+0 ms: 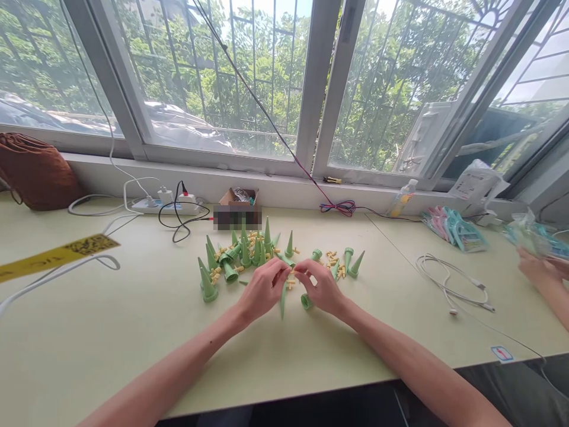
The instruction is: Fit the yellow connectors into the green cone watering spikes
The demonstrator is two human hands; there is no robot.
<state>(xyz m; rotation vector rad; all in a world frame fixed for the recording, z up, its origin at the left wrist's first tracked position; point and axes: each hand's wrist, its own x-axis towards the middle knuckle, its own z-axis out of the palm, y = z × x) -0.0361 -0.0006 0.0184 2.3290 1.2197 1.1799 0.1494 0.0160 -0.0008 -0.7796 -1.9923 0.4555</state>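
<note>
Grey window frames [312, 89] stand behind a pale worktable [133, 332], near whose far edge sits a small open cardboard box [227, 198], the reference for all places below. Left of the box lies a power strip [164, 207]; well to its right are a bottle [402, 200], a packet of pink and teal items [456, 228] and, farthest off, another person's hand [537, 270] at a clear bag [528, 230].

In front of the box stands a cluster of green cones [267, 237], some upright, some tipped over, with yellow fittings [216, 274] scattered among them; a smaller group lies further right.

The person's left hand [265, 284] and right hand [323, 287] meet nearer the person than the box and to its right. Both are closed at the fingertips, apparently pinching one small yellow piece [292, 271]; the fingers hide most of it. A green spike [283, 303] lies between the hands.

By judgement, the piece is light and stiff, hard to crush but easily dropped; thumb and forefinger at opposite ends give the best hold. The cones look like rigid hollow plastic, best taken at the broad base, since the tapered tip would slide from the grip
</note>
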